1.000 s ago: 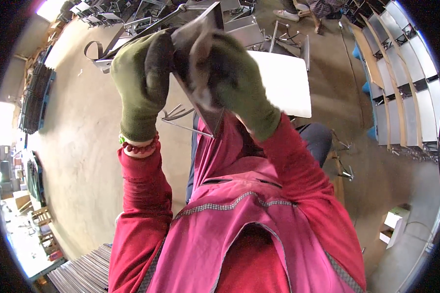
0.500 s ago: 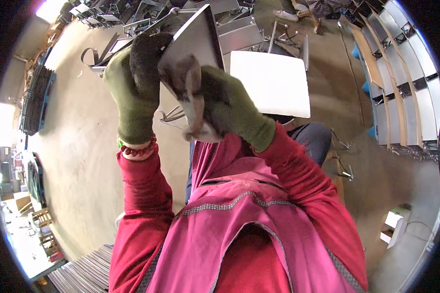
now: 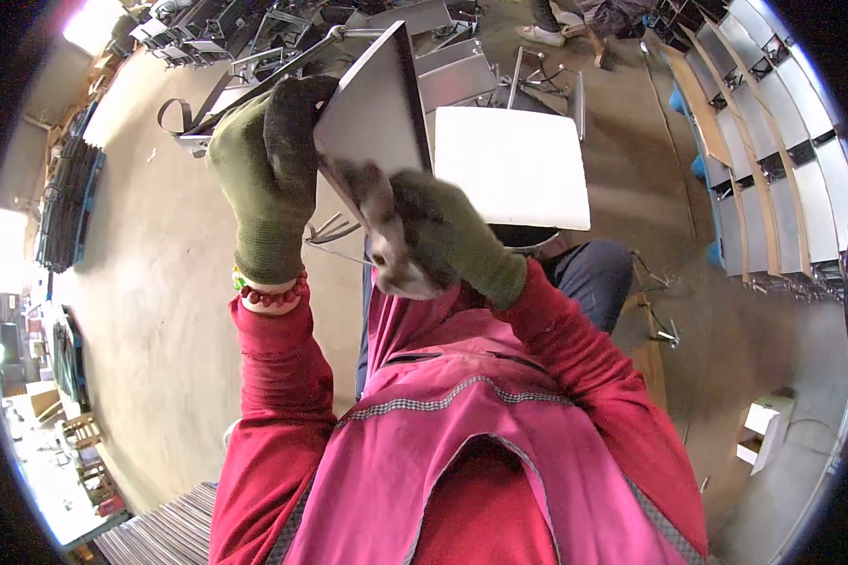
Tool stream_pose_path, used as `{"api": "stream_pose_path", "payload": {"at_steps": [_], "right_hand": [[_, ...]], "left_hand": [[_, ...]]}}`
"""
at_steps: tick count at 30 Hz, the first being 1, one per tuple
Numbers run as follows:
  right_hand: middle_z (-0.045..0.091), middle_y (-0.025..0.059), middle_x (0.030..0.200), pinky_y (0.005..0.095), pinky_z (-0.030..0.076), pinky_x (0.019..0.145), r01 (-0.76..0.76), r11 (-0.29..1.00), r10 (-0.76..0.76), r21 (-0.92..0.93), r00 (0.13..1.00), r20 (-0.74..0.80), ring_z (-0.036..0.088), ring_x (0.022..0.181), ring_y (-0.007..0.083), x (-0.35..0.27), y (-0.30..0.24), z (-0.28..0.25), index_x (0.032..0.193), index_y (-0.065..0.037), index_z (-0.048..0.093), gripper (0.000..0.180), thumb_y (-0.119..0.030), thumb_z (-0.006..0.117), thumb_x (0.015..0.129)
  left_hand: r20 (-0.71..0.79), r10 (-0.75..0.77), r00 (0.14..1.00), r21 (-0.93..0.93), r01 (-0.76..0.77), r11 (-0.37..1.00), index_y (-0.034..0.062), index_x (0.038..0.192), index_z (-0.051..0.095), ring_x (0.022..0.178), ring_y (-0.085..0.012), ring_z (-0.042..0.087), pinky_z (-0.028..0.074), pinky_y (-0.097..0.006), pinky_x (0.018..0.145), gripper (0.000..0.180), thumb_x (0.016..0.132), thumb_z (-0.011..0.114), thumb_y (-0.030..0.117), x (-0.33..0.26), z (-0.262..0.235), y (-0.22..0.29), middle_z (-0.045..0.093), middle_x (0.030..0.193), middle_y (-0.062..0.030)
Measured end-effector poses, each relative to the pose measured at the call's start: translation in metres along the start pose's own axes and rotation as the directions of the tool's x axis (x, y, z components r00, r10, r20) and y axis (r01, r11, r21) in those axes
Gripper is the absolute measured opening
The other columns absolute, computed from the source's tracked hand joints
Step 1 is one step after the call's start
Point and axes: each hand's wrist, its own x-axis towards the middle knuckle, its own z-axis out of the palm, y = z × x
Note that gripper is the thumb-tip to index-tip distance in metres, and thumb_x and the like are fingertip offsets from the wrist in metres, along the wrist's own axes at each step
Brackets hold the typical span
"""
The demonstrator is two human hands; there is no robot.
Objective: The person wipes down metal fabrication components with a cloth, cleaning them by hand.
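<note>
Head: crumpled rag, seemingly cloth

The floor is plain brownish stuff, way paler over on the left, where there's a blown-out bright patch. Far right it's rows of grey panels and long wooden boards; near right a white box sits, and near left there's a table glaring with light.
</note>
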Motion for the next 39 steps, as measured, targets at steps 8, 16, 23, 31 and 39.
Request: {"api": "stream_pose_path", "payload": {"at_steps": [8,16,23,31,39], "right_hand": [[0.060,0.0088,0.096,0.0300,0.047,0.079,0.215,0.958,-0.181,0.191,0.967,-0.178,0.058,0.086,0.0190,0.014,-0.017,0.024,0.104,0.000,0.054,0.030,-0.004,0.057,0.075],[0.057,0.0051,0.096,0.0309,0.052,0.073,-0.363,0.700,0.338,0.614,0.927,0.163,0.057,0.081,0.0148,-0.058,0.112,0.018,0.113,-0.004,0.049,0.034,0.002,0.056,0.080],[0.058,0.0072,0.112,0.0277,0.043,0.091,0.171,0.949,-0.163,0.264,0.985,-0.051,0.056,0.098,0.0148,0.042,-0.053,0.002,0.117,0.001,0.050,0.040,-0.004,0.062,0.079],[0.054,0.0085,0.113,0.0327,0.043,0.091,-0.185,0.935,0.197,0.304,0.980,-0.007,0.052,0.100,0.0181,-0.044,0.093,0.031,0.118,-0.002,0.045,0.036,0.000,0.051,0.082],[0.060,0.0091,0.097,0.0333,0.051,0.076,-0.168,0.949,0.177,0.266,0.984,-0.011,0.059,0.084,0.0180,-0.010,0.051,0.016,0.112,-0.001,0.051,0.030,-0.003,0.056,0.082]], "left_hand": [[-0.014,-0.001,1.000,0.047,0.002,0.999,0.0078,0.087,0.068,0.057,-0.0233,0.059,0.044,-0.032,0.054,0.052,0.091,0.031,0.044,-0.003,-0.011,-0.010,0.059,0.061,-0.0090],[-0.040,-0.031,0.999,-0.057,0.029,0.998,0.0077,0.087,0.069,0.054,-0.0213,0.058,0.044,-0.030,0.053,0.048,0.092,0.030,0.036,-0.002,-0.009,-0.019,0.060,0.060,-0.0093],[-0.024,-0.035,0.999,0.120,0.037,0.992,0.0063,0.081,0.068,0.054,-0.0263,0.056,0.042,-0.031,0.052,0.045,0.090,0.036,0.037,-0.005,-0.008,-0.005,0.056,0.058,-0.0105],[-0.022,-0.065,0.998,-0.053,0.064,0.997,0.0049,0.091,0.067,0.056,-0.0191,0.059,0.044,-0.028,0.053,0.045,0.090,0.035,0.036,-0.005,-0.015,-0.018,0.062,0.068,-0.0108],[-0.064,-0.058,0.996,-0.067,0.054,0.996,0.0041,0.090,0.066,0.057,-0.0198,0.059,0.044,-0.029,0.055,0.041,0.091,0.036,0.033,-0.006,-0.011,-0.013,0.063,0.068,-0.0121]]}}
